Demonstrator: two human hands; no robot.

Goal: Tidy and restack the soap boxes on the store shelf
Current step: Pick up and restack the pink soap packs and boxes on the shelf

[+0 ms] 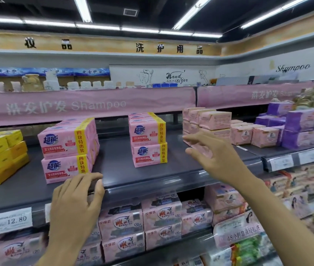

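The middle soap stack (148, 140) and left stack (67, 146) look neat; the pale boxes (214, 120) right of it need squaring. Your right hand (215, 154) reaches toward them, spread and empty; your left hand (75, 200), loosely curled, holds nothing.

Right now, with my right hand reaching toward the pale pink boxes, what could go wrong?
The right hand, open, is near the uneven pale pink boxes; a push could topple the top ones. The middle stack stands alone beside that arm; a sweep might knock it. The left stack sits near the shelf edge by the left hand and could slide off.
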